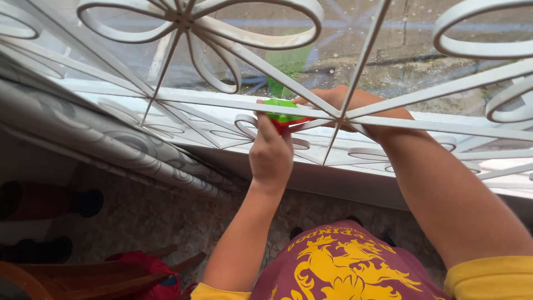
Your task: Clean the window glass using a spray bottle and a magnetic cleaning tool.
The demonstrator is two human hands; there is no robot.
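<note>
A small green and red object (282, 111), flat like a sponge or scrubber, is held up at a white metal window grille (233, 105). My left hand (270, 153) reaches up from below, its fingers pinching the near side of the green and red object. My right hand (338, 103) is pushed through the bars of the grille and grips the far side of the same object. Behind it lies the window glass (311, 55), spotted with drops, with a green reflection on it.
A white window sill (183, 130) runs under the grille. A grey patterned curtain (100, 139) hangs at the left. Below are a stone-look wall (166, 216), a wooden chair (83, 278) with red cloth (150, 272), and my maroon and yellow shirt (344, 266).
</note>
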